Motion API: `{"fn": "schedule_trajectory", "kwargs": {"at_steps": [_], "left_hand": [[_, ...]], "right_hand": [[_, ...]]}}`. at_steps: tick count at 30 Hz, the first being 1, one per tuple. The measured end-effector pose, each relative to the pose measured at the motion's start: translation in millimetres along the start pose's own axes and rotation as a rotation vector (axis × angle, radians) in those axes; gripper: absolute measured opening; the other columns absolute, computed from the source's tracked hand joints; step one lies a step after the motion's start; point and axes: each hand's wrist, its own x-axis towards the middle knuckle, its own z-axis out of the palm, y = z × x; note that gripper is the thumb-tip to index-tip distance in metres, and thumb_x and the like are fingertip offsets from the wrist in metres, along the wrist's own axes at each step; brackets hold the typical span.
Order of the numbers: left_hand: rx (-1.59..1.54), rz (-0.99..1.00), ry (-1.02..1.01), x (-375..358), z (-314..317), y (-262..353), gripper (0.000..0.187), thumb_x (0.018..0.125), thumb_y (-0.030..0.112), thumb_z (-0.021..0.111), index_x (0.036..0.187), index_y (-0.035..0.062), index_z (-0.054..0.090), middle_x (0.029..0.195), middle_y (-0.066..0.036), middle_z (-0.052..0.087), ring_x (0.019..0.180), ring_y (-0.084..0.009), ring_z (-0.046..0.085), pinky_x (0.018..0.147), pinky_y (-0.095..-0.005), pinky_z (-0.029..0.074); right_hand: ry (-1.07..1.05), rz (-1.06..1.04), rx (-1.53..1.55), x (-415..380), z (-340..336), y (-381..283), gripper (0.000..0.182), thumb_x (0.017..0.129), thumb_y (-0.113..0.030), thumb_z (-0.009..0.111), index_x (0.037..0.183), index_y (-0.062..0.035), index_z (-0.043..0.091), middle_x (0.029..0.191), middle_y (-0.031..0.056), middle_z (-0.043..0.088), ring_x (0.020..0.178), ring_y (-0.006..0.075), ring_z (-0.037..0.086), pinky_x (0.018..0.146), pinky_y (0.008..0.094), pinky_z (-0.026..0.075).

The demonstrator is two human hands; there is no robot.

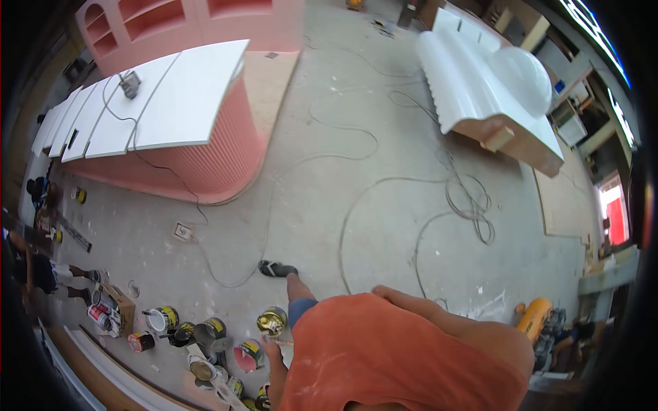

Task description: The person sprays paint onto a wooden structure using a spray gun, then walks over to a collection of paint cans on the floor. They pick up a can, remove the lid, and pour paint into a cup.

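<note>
My left hand [272, 348] reaches down at the lower middle, its fingers closed at the near edge of a paint can [272, 321] with a shiny gold inside. A thin light stick shows beside that hand. Left of it stands a can of pink paint [245, 355]. Several other open, paint-smeared cans [163, 319] cluster further left on the floor. My right arm comes forward along the orange shirt [397, 353], and only the edge of my right hand [384, 292] shows; its fingers are hidden.
A pink ribbed counter [233, 137] with white top panels fills the upper left. A glossy white curved piece [493, 75] is at the upper right. A cable [473, 205] coils across the concrete floor. Other people [41, 267] are at the left edge; an orange-yellow tank [534, 319] sits right.
</note>
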Motion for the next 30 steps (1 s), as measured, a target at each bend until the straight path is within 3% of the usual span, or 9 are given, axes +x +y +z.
{"fn": "schedule_trajectory", "kwargs": {"at_steps": [2, 8, 10, 11, 12, 15, 24, 25, 30], "left_hand": [[0.422, 0.095, 0.168, 30.8, -17.5, -29.2, 0.040, 0.101, 0.010, 0.041, 0.133, -0.0114, 0.051, 0.129, -0.027, 0.059, 0.124, -0.0346, 0.056, 0.108, -0.0403, 0.042], [-0.101, -0.007, 0.272, 80.7, -35.0, 12.5, 0.029, 0.101, 0.009, 0.043, 0.117, -0.0100, 0.058, 0.137, -0.028, 0.055, 0.132, -0.0378, 0.050, 0.114, -0.0419, 0.035], [0.104, 0.026, 0.313, 105.3, -48.0, 33.8, 0.032, 0.099, 0.017, 0.047, 0.118, -0.0069, 0.059, 0.113, -0.027, 0.064, 0.103, -0.0361, 0.061, 0.094, -0.0414, 0.047], [0.287, 0.061, 0.425, 120.0, -49.6, 44.0, 0.035, 0.102, 0.019, 0.044, 0.119, -0.0079, 0.059, 0.126, -0.030, 0.058, 0.119, -0.0480, 0.052, 0.107, -0.0459, 0.040], [0.296, 0.095, 0.392, 138.6, -63.1, 39.4, 0.033, 0.103, 0.020, 0.045, 0.118, -0.0050, 0.059, 0.120, -0.029, 0.060, 0.113, -0.0486, 0.054, 0.100, -0.0469, 0.043], [-0.061, 0.117, 0.583, 137.3, -102.5, 148.2, 0.024, 0.102, 0.016, 0.048, 0.116, 0.0018, 0.061, 0.108, -0.020, 0.063, 0.104, -0.0340, 0.061, 0.092, -0.0403, 0.047], [-0.241, -0.293, 0.911, 80.4, -111.4, 135.5, 0.038, 0.103, 0.017, 0.042, 0.129, -0.0085, 0.052, 0.118, -0.025, 0.062, 0.111, -0.0361, 0.059, 0.100, -0.0422, 0.044], [-0.330, -0.068, 0.957, 77.9, -99.8, 125.9, 0.037, 0.103, 0.019, 0.045, 0.127, -0.0078, 0.056, 0.121, -0.028, 0.061, 0.116, -0.0337, 0.059, 0.102, -0.0395, 0.043], [-0.240, -0.716, 0.836, 61.6, -38.4, 125.4, 0.042, 0.096, 0.009, 0.043, 0.133, -0.0107, 0.051, 0.132, -0.029, 0.057, 0.127, -0.0384, 0.054, 0.110, -0.0405, 0.040]], "right_hand": [[-0.026, 0.085, 0.151, 12.0, -63.4, -19.4, 0.032, 0.094, -0.029, 0.055, 0.088, -0.0038, 0.075, 0.090, 0.0160, 0.075, 0.080, 0.0235, 0.073, 0.063, 0.0420, 0.058], [-0.102, 0.518, 0.678, 100.9, -282.6, -76.7, 0.027, 0.097, -0.026, 0.057, 0.092, -0.0041, 0.072, 0.087, 0.0129, 0.074, 0.076, 0.0251, 0.072, 0.059, 0.0433, 0.057], [-0.018, 0.368, 0.644, 198.8, -342.8, -73.5, 0.022, 0.094, -0.017, 0.057, 0.106, -0.0039, 0.070, 0.100, 0.0138, 0.073, 0.079, 0.0246, 0.070, 0.064, 0.0394, 0.057], [-0.063, -0.129, -0.063, 252.5, -371.1, -57.7, 0.023, 0.097, -0.020, 0.055, 0.112, -0.0054, 0.065, 0.100, 0.0123, 0.073, 0.080, 0.0247, 0.070, 0.065, 0.0403, 0.057], [-0.059, 0.198, 0.616, 256.5, -416.3, -122.5, 0.023, 0.099, -0.022, 0.054, 0.111, -0.0058, 0.064, 0.100, 0.0108, 0.072, 0.080, 0.0241, 0.070, 0.067, 0.0394, 0.057], [-0.080, 0.101, 0.525, 301.4, -503.1, -274.5, 0.022, 0.099, -0.024, 0.055, 0.109, -0.0068, 0.065, 0.096, 0.0090, 0.072, 0.079, 0.0198, 0.069, 0.067, 0.0361, 0.055], [-0.094, -0.495, -0.204, 470.1, -449.1, -509.4, 0.029, 0.092, -0.026, 0.059, 0.103, -0.0042, 0.075, 0.091, 0.0145, 0.076, 0.088, 0.0237, 0.073, 0.082, 0.0370, 0.056], [-0.189, -0.540, -0.160, 500.6, -426.1, -518.0, 0.029, 0.093, -0.026, 0.058, 0.104, -0.0055, 0.075, 0.092, 0.0136, 0.076, 0.088, 0.0239, 0.073, 0.083, 0.0377, 0.056], [-0.692, -0.881, -0.270, 569.8, -450.1, -636.0, 0.026, 0.092, -0.020, 0.058, 0.105, -0.0026, 0.072, 0.093, 0.0122, 0.075, 0.082, 0.0234, 0.071, 0.076, 0.0352, 0.056]]}}
